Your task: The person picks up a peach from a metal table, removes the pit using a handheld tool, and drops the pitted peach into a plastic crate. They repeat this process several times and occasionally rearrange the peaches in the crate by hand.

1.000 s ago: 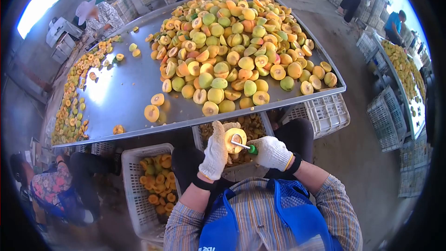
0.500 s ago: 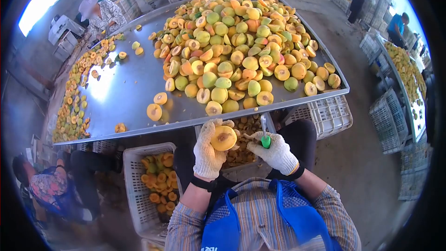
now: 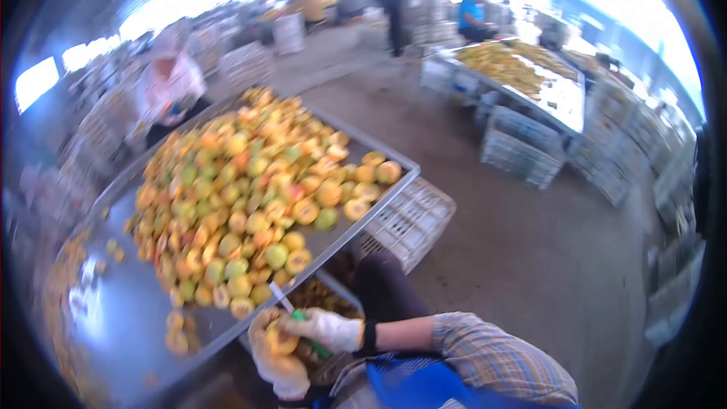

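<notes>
Low at the front edge of the table, my gloved left hand [image 3: 276, 369] is wrapped round a yellow peach half [image 3: 282, 341]. My gloved right hand [image 3: 335, 331] grips a green-handled tool [image 3: 300, 315], whose pale shaft points up and left past the fruit. The two hands are close together, and the right fingers lie over or against the peach; blur hides whether they touch. Beyond them a large heap of halved peaches [image 3: 235, 204] covers much of the metal table [image 3: 144, 348].
A white crate [image 3: 413, 220] stands under the table's right corner. Below my hands a bin [image 3: 333, 295] is partly visible. A person in a pale top [image 3: 170, 87] sits across the table. Another fruit-covered table [image 3: 564, 110] and more crates [image 3: 522, 148] stand at the right.
The view has swung right, so the table now appears further left. My right hand has come from apart to beside the left, bringing the tool to the peach half.
</notes>
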`<move>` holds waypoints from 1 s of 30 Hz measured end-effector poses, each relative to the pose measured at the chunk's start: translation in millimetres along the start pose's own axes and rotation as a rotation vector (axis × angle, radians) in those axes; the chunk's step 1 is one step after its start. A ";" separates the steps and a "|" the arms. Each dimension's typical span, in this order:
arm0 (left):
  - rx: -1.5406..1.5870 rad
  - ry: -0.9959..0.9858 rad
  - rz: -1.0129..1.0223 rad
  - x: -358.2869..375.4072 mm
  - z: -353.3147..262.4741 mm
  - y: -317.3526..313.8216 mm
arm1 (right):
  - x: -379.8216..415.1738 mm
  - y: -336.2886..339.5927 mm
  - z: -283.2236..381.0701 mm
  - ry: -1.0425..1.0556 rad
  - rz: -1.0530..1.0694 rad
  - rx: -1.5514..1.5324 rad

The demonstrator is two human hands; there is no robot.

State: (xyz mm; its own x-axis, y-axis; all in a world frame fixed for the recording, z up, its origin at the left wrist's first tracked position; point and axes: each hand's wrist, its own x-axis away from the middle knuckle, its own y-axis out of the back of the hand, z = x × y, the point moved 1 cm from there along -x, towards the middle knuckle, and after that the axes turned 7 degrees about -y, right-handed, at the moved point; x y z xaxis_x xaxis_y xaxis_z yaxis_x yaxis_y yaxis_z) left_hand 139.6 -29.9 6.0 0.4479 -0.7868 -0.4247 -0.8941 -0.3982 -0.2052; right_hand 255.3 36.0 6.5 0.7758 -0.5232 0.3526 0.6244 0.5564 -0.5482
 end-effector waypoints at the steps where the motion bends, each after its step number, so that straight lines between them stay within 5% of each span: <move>1: -0.251 -0.046 -0.031 3.7 12.6 -3.7 | -1.2 2.9 -4.6 -0.055 0.026 -0.069; 2: 0.299 0.116 -0.049 -0.3 6.8 -2.6 | 13.9 -2.5 10.3 -0.034 0.032 -0.078; 3: 0.006 0.011 -0.064 -2.0 -41.1 -24.5 | 24.8 -10.1 21.2 -0.030 0.058 -0.086; 9: -0.287 -0.199 0.124 7.8 -17.9 -14.2 | 16.9 11.4 13.4 0.013 0.128 0.105; 11: 0.127 0.300 0.057 11.5 6.6 2.7 | 17.0 12.6 13.1 0.041 0.117 0.224; 14: 0.267 0.517 -0.040 9.6 2.5 0.3 | 11.9 16.0 10.7 0.070 -0.073 0.518; 18: -0.078 0.501 0.077 12.8 4.4 5.7 | 17.2 12.8 12.3 0.093 -0.112 0.687; 20: 0.078 0.691 -0.197 11.8 -1.9 -0.1 | 18.8 12.5 13.1 0.152 -0.124 0.731; 24: 0.376 0.666 -0.338 15.6 27.7 35.8 | 33.8 6.7 28.4 0.177 -0.227 0.997; 26: -0.819 0.009 0.044 14.4 19.6 46.1 | 45.2 2.6 37.8 0.216 -0.264 1.153; 27: -0.821 0.015 0.038 9.5 20.1 51.4 | 44.1 4.8 34.9 0.211 -0.257 1.155; 29: 0.670 0.505 -0.267 -1.7 25.7 58.7 | 35.2 16.9 24.2 0.238 -0.279 1.273; 30: 0.604 0.480 -0.277 -3.7 25.6 57.8 | 28.7 25.0 14.2 0.312 -0.286 1.281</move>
State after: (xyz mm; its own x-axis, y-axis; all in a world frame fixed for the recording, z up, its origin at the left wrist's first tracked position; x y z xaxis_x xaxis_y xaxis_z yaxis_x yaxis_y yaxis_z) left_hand 86.0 -37.9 -26.9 0.4855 -0.8677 0.1067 -0.5393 -0.3932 -0.7447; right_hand 294.4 44.1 13.7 0.6596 -0.7496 0.0544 0.5370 0.5207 0.6637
